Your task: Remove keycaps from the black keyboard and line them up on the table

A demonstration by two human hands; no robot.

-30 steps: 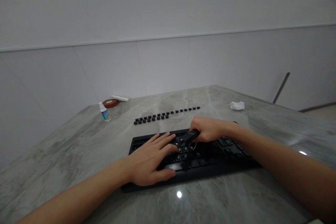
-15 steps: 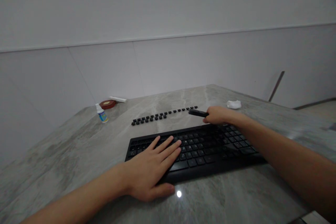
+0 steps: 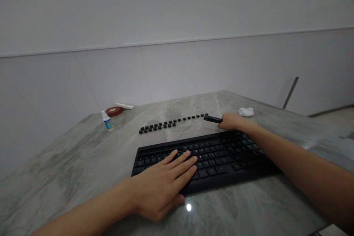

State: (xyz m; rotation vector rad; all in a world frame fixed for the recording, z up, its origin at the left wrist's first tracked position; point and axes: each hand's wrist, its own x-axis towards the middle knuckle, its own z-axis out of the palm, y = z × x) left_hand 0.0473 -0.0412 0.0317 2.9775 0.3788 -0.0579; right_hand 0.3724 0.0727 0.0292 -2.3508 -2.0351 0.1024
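A black computer keyboard (image 3: 212, 182) lies on the grey marbled table. Flat across its left keys rests my left hand (image 3: 166, 182), fingers stretched out and the thumb by the front edge. My right hand (image 3: 231, 121) is closed around a slim black tool (image 3: 212, 119), held nearly level above the keyboard's back edge; its exact kind cannot be made out. The tool points left, close to the right end of a row of loose black keycaps (image 3: 179, 120). A shorter second row of keycaps (image 3: 155, 128) lies in front of the left part.
At the back left stand a small white spray bottle (image 3: 107, 121), a reddish-brown round object (image 3: 114, 111) and a white bar (image 3: 124, 106). A crumpled white item (image 3: 246, 111) lies beyond my right wrist. A pale wall (image 3: 171, 70) rises behind the table.
My right hand and the black tool have shifted slightly right. The fingers of my left hand have slid a little to the right over the keys, and its thumb has drawn in.
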